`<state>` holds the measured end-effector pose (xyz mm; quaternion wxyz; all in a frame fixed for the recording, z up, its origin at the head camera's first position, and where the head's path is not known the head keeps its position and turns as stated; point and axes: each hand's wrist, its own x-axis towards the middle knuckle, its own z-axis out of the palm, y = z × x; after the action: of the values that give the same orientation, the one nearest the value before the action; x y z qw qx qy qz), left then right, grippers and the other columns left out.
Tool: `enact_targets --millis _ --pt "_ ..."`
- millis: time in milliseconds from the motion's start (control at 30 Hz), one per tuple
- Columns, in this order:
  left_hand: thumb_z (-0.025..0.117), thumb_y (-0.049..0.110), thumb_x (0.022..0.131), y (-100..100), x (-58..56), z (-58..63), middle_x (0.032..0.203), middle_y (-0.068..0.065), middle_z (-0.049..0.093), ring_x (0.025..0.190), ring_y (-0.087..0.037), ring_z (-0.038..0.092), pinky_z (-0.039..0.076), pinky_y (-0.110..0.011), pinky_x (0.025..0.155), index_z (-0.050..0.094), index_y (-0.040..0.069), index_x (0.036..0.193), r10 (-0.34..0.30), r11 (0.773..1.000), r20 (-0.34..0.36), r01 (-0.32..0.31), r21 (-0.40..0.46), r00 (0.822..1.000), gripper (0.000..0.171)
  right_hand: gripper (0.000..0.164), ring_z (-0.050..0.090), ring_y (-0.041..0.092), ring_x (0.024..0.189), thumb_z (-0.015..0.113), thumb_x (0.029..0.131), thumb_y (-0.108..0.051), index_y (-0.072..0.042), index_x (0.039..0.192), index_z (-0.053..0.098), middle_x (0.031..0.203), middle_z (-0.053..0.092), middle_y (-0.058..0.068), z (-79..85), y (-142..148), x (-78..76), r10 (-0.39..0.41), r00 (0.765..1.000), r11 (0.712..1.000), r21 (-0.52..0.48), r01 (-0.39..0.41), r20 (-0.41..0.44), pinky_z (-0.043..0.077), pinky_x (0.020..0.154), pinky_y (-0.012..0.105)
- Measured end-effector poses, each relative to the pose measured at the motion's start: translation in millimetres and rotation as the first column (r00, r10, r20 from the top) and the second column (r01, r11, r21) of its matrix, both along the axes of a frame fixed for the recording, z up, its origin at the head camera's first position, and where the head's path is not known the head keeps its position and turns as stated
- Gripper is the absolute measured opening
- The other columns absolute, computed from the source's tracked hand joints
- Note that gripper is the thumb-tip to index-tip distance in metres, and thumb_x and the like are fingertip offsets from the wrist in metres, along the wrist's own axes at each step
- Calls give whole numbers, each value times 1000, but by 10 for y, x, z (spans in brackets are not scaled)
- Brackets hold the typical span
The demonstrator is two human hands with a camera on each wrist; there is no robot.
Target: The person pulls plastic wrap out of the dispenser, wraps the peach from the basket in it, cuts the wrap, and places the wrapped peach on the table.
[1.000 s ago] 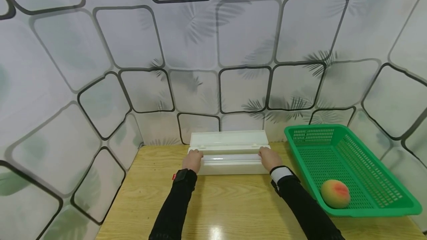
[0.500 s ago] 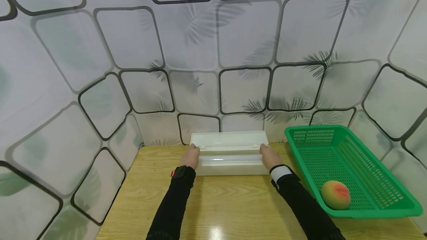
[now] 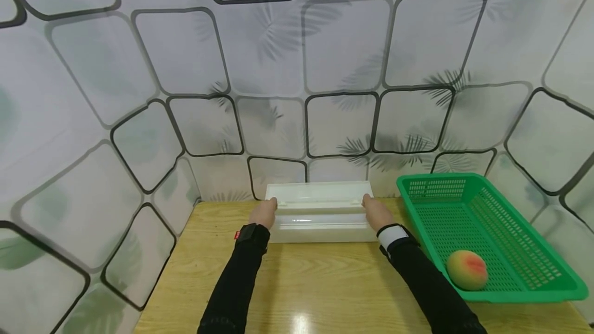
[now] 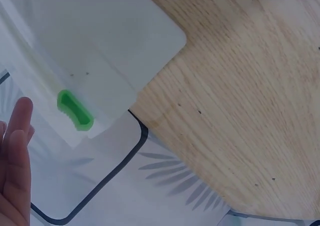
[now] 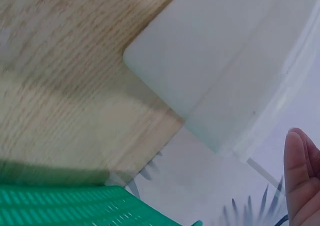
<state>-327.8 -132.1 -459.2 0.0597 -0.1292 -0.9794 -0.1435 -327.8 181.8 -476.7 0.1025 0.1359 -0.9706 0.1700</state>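
Note:
A white cling film dispenser (image 3: pixel 320 236) stands near the wall with its lid (image 3: pixel 320 189) raised at the back. Inside lies a shiny roll of clear film (image 3: pixel 320 219). My left hand (image 3: pixel 263 212) is at the dispenser's left end, level with the lid's lower edge; in the left wrist view its fingers (image 4: pixel 19 161) are extended beside the box. At the opposite end is my right hand (image 3: pixel 378 213), whose fingers (image 5: pixel 296 161) look fairly straight in the right wrist view. Whether either hand touches the lid cannot be told. A green piece (image 4: pixel 75 111) sits on the dispenser's left end.
To the right on the wooden table (image 3: pixel 315 282) is a green plastic basket (image 3: pixel 503 295), with a peach (image 3: pixel 467 270) in its near left corner. Behind the dispenser rises a patterned wall covering (image 3: pixel 341 125).
Both hands have moved slightly up along the dispenser's ends, from the film roll's level toward the lid. The left hand has also shifted a little outward. Dispenser and basket look unmoved.

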Motion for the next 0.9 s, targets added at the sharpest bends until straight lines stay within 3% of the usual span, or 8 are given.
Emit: enact_targets --millis 233,400,533,600,667,733,833,900 --pt "54 -4 84 -23 -43 43 78 -12 55 70 -27 55 45 -34 60 54 1 88 -31 999 15 31 8 999 7 7 58 26 67 43 87 7 1 88 45 81 60 17 72 25 1 18 1000 1000 4 -18 -2 47 58 37" --pt "48 -4 88 -74 -229 -126 76 -12 53 68 -25 54 44 -31 59 52 0 89 -59 998 -19 59 29 998 6 8 59 30 70 43 86 9 2 89 43 87 60 20 138 39 3 39 999 999 6 -39 -4 47 58 38" --pt "48 0 89 -112 -342 -269 78 -12 56 66 -24 55 45 -32 59 52 2 94 -57 997 -34 59 45 998 7 7 56 26 63 43 87 9 2 87 42 76 57 16 176 55 -5 67 997 998 11 -66 -42 45 55 35" --pt "46 -1 90 -87 -262 -156 85 -14 58 71 -26 57 46 -36 64 52 2 99 -59 997 -35 60 46 998 11 7 52 22 52 45 88 6 2 83 42 62 51 11 200 69 -8 85 994 996 10 -84 -73 42 48 32" --pt "40 13 95 -171 -401 -349 82 -10 57 65 -21 55 44 -31 60 50 6 99 -119 991 -122 125 44 985 13 9 46 19 46 47 88 3 2 80 43 55 45 7 227 83 -9 108 990 994 -6 -109 -93 38 45 30" --pt "38 17 95 -193 -463 -386 80 -10 56 63 -20 54 44 -31 59 50 6 99 -116 991 -107 123 60 987 16 10 45 17 46 52 87 -2 1 81 45 55 44 5 250 97 -12 126 989 991 -23 -129 -82 37 44 29" --pt "42 18 94 -180 -461 -324 78 -9 56 63 -19 54 44 -30 60 52 6 97 -67 994 -31 70 83 997 16 15 51 19 55 61 82 -7 1 87 50 64 52 7 279 116 -20 158 986 987 -34 -160 -58 42 50 31" --pt "48 6 90 -75 -256 5 82 -12 58 70 -24 56 46 -36 66 55 3 98 15 997 79 -21 76 997 11 18 55 23 63 64 80 -5 2 91 52 72 57 11 295 128 -19 176 983 984 -34 -177 -47 45 54 33"
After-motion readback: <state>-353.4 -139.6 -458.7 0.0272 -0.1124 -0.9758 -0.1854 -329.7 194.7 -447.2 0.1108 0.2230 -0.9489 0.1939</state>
